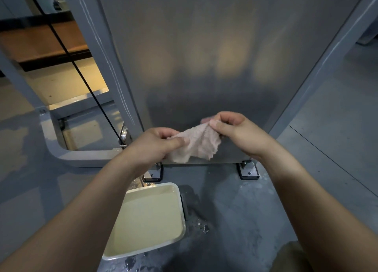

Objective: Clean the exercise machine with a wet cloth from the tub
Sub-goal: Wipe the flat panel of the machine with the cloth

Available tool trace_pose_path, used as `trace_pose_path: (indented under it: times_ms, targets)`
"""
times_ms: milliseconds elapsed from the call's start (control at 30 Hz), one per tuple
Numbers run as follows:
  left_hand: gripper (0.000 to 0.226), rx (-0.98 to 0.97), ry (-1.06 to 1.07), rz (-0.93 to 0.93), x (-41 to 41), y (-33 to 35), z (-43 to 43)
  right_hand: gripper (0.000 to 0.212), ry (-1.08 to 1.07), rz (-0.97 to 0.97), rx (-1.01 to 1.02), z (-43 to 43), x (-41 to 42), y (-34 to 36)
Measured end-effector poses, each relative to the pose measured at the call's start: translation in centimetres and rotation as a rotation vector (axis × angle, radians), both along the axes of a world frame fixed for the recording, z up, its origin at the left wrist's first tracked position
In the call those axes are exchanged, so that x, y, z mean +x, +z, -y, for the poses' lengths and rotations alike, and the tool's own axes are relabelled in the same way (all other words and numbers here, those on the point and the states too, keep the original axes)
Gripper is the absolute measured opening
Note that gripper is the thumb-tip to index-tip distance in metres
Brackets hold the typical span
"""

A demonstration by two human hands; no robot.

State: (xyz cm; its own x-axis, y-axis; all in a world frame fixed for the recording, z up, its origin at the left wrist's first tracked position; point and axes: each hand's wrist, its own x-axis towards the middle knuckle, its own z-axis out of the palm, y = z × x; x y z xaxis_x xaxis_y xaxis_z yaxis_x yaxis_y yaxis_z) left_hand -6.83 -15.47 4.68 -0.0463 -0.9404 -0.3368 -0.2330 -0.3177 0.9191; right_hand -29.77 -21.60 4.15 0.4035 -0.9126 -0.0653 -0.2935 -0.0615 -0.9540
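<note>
A small pale pink cloth (199, 143) is stretched between both hands in front of the grey metal panel (204, 56) of the exercise machine. My left hand (155, 144) pinches the cloth's left edge between thumb and fingers. My right hand (235, 130) pinches its upper right corner, a little higher. The cloth's lower part hangs loose and crumpled near the panel's bottom edge. Below my left forearm, a white rectangular tub (178, 189) of cloudy water sits on the floor.
The machine's grey frame posts (98, 46) and a black cable (81, 73) stand to the left, another post (319, 67) to the right. Two black floor brackets (248, 172) sit under the panel. Water splashes (202, 227) wet the grey floor beside the tub.
</note>
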Motion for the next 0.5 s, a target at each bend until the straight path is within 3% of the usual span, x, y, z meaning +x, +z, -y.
trace_pose_path:
  times_ms: [133,300,367,433,500]
  targets:
    - [0.011,-0.110,0.070,0.042,-0.1,-0.2,1.0,0.030,-0.090,0.152,0.134,-0.1,0.2,0.1]
    - [0.034,-0.086,0.048,-0.116,-0.7,-0.1,1.0,0.006,0.114,0.439,0.353,-0.1,-0.7,0.1]
    - [0.024,-0.100,-0.029,-0.089,-1.0,-0.3,0.9,0.017,0.161,0.545,0.390,-0.1,-0.9,0.1]
    - [0.023,-0.127,-0.103,-0.097,-1.4,-0.3,0.9,0.028,0.109,0.528,0.396,-0.1,-0.7,0.0]
    - [0.022,-0.131,-0.143,-0.213,-1.6,-0.3,0.9,0.028,-0.031,0.378,0.307,0.0,-0.3,-0.3]
